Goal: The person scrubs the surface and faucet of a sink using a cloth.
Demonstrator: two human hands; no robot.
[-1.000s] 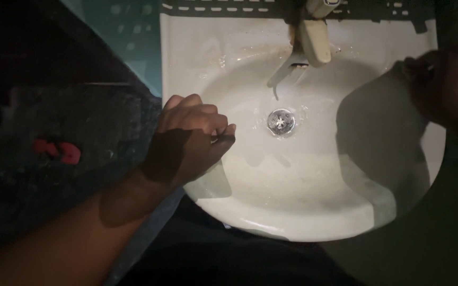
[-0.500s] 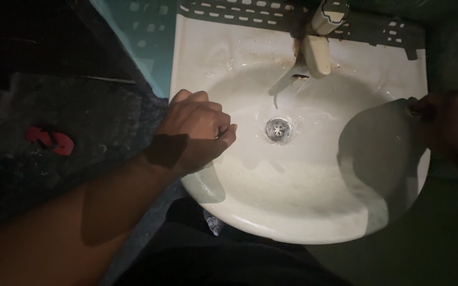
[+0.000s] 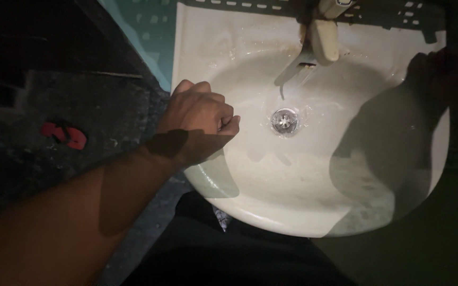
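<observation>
— What's the biggest thing in view?

— A white sink (image 3: 250, 196), seen from above, its bowl stained and wet. The right part of it lies in dark shadow.

— And the person's arms?

— The left forearm comes in from the lower left, and the left hand (image 3: 200, 119) sits over the sink's left rim, curled into a fist with the fingers tucked in. I can't see anything inside it. The right hand (image 3: 451, 74) is at the sink's far right edge, so deep in shadow that I cannot tell whether it is open or closed. The two hands are well apart, the bowl between them.

— Anything smaller?

— A pale tap (image 3: 324, 34) at the top, pointing into the bowl, with the metal drain (image 3: 284, 120) below it. Left of the sink, on the dark speckled floor, lies a small red thing (image 3: 64, 135).
</observation>
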